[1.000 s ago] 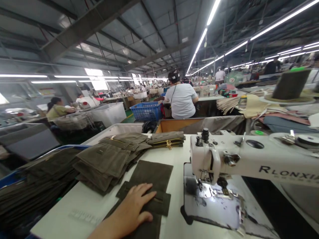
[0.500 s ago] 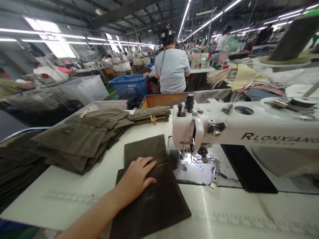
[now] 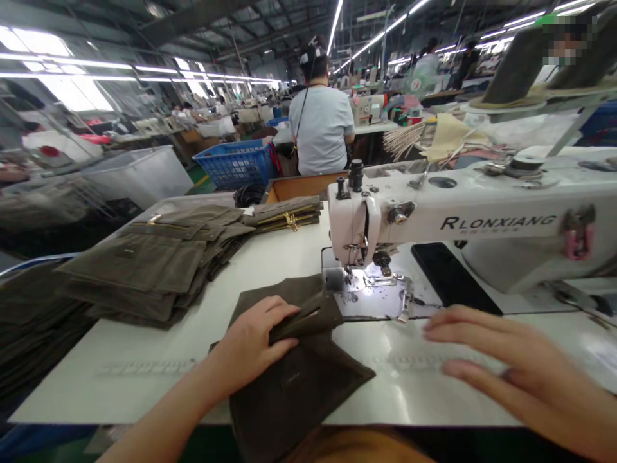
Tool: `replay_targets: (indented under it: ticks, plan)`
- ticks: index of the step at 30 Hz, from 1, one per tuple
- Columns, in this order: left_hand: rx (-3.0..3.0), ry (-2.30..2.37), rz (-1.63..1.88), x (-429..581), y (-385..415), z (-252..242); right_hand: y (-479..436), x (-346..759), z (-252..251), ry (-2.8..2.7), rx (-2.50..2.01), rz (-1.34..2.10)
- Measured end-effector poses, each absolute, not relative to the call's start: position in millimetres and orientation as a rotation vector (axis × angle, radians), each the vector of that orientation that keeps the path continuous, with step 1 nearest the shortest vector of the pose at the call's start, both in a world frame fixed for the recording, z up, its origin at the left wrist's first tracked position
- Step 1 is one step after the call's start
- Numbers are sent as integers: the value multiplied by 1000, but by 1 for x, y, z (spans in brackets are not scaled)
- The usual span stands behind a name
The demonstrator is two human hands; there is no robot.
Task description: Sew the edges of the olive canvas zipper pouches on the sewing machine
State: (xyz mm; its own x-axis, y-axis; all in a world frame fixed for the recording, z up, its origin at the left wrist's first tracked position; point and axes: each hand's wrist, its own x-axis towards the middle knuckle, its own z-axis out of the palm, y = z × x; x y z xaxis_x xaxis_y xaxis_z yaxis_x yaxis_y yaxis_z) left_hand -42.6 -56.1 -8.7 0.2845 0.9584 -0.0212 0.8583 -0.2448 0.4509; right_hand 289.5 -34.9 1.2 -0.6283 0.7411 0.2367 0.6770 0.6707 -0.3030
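My left hand (image 3: 253, 344) presses on a dark olive fabric piece (image 3: 299, 379) lying on the white table, its fingers curled over a raised fold with a brass zipper near the sewing machine's needle plate (image 3: 371, 296). My right hand (image 3: 511, 360) hovers over the table at the right, fingers stretched out and holding nothing. The white RLONXIANG sewing machine (image 3: 463, 218) stands just behind both hands.
A fanned stack of olive fabric panels (image 3: 149, 267) lies at the left, with zippered pieces (image 3: 289, 215) behind it. A black phone (image 3: 450, 276) rests under the machine arm. A seated person in a grey shirt (image 3: 321, 128) works ahead, beside a blue basket (image 3: 238, 164).
My left hand has drawn the fabric nearer and bunched its fold up by the needle plate. My right hand has come into view at the right. The view has tilted down.
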Motion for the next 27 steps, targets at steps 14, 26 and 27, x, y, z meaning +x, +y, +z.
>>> replay_targets:
  ticks: [14, 26, 27]
  plan:
    - [1845, 1328, 338, -43, -77, 78, -41, 185, 9, -2210, -707, 1395]
    - [1236, 1214, 529, -25, -50, 14, -47, 186, -13, -2160, -993, 1362]
    - [1192, 1202, 556, -26, -50, 13, -47, 186, -12, -2139, -956, 1336]
